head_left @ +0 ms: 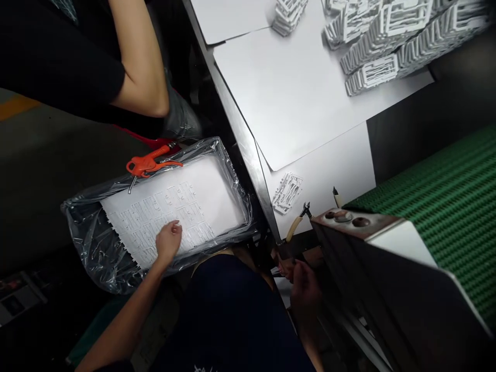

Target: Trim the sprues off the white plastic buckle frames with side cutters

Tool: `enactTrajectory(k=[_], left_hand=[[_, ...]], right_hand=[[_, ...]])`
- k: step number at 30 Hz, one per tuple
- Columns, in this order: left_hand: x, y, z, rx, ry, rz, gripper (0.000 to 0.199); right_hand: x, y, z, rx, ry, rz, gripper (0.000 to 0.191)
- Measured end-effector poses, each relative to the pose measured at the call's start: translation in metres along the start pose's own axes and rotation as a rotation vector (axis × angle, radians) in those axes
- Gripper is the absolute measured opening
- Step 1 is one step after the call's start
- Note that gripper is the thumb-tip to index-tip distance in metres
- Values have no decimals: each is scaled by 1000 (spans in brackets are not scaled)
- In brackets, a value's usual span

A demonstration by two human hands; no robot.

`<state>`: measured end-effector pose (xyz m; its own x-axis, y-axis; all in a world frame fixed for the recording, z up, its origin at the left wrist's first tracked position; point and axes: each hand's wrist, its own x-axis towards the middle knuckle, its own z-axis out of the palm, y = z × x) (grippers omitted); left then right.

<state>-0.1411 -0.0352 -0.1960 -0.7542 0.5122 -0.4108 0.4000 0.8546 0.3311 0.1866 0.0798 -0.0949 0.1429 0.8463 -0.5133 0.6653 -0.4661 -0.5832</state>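
My left hand [169, 239] is over a white sheet [220, 191] in a box lined with clear plastic [93, 248]; its fingers are curled together, and what they hold, if anything, is too small to name. Rows of thin white parts [147, 227] lie on that sheet. In shadow below the table edge, beside the machine frame, is my right hand [305, 287], its fingers bent and dim. An orange air gun [149, 164] rests across the box's far rim. On the table, a small stack of white frames [287, 192] lies near cutters with pale handles [295, 227].
Stacks of white frames [372, 41] fill the table's far right, on white sheets [287, 98]. A green conveyor belt [449, 181] with a metal frame [356, 222] stands at right. Another person's bare arm [143, 67] is at upper left.
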Motion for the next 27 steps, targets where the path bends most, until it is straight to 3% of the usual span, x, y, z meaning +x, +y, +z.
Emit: enactTrajectory(k=[2, 5, 11, 15, 18, 21, 27], left_hand=[[-12, -9, 21, 45, -80, 32, 26], [2, 1, 35, 97, -133, 105, 34], [99, 17, 15, 187, -38, 138, 51], [145, 18, 3, 235, -100, 179, 39], [158, 21, 1, 255, -153, 223, 31], [159, 25, 1, 264, -164, 244, 40], [155, 27, 10, 239, -111, 212, 45]], right_hand=[[-5, 0, 2, 16, -24, -25, 35], [-10, -1, 5, 21, -55, -52, 37], [-24, 0, 16, 8, -98, -90, 37], [-28, -10, 41, -74, -230, -215, 29], [-23, -29, 79, -282, -445, -497, 31], [-7, -55, 135, -500, -626, -776, 30], [35, -95, 257, -754, -802, -1020, 33]])
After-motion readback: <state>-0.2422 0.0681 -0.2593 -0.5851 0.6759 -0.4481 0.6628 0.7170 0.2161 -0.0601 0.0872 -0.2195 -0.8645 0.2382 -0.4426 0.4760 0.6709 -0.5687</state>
